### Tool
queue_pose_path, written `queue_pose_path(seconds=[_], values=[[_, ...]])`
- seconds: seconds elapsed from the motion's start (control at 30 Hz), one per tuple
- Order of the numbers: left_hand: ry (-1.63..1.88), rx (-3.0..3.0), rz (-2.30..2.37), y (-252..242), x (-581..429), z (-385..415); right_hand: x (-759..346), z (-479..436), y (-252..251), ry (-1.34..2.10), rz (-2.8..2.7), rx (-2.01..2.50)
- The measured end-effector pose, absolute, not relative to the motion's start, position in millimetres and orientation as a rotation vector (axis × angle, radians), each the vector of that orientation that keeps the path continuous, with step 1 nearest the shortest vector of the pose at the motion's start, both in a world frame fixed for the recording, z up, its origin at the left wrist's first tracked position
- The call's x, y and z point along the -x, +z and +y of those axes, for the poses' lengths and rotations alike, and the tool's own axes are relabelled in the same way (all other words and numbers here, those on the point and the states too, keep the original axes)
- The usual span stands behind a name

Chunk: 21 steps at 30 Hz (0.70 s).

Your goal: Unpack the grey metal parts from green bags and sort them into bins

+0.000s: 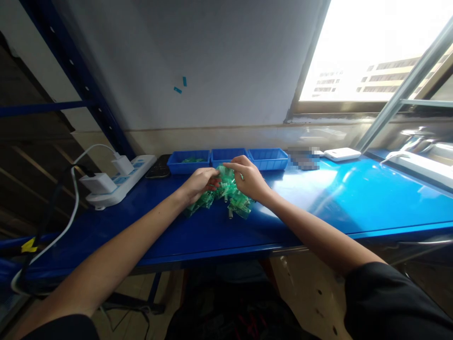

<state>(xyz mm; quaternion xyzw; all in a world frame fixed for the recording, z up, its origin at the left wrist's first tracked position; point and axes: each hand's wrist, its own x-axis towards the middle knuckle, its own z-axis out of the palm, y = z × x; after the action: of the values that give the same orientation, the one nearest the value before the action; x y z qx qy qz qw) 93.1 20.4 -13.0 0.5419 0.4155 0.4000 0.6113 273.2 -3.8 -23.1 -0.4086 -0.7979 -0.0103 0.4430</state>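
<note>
My left hand (201, 185) is closed, its thumb and fingers pinching the edge of a green see-through plastic bag (226, 175) over the pile. From the other side my right hand (250, 178) grips the same bag, with the index finger stretched across its top. Below both hands lies a heap of small green plastic bags (240, 204) on the blue table (198, 238). Short metal cylindrical pieces (230, 214) stick out among them. What exactly is inside the held bag is too small to tell.
Three blue bins stand against the wall: a left bin (173, 163) with green pieces in it, a middle bin (215, 155) and a right bin (271, 163). A white power strip (122, 182) with chargers and a dark phone (158, 166) sit left. A white device (342, 154) lies right.
</note>
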Motion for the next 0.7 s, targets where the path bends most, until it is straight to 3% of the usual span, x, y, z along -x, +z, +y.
queue_pose_path(seconds=[0.23, 0.4, 0.57, 0.7], values=[[1.300, -1.048, 1.112, 7, -72, 44, -281, 2, -18, -0.007, -1.889, 1.115], [1.232, -1.241, 1.112, -5, -52, 63, -284, 7, -20, -0.003, -1.899, 1.170], [1.177, -1.887, 1.325, -32, -56, 63, -287, 3, -16, -0.011, -2.042, 1.339], [0.972, -2.369, 1.210, -37, -69, 51, -300, 3, -11, 0.055, -2.242, 1.561]])
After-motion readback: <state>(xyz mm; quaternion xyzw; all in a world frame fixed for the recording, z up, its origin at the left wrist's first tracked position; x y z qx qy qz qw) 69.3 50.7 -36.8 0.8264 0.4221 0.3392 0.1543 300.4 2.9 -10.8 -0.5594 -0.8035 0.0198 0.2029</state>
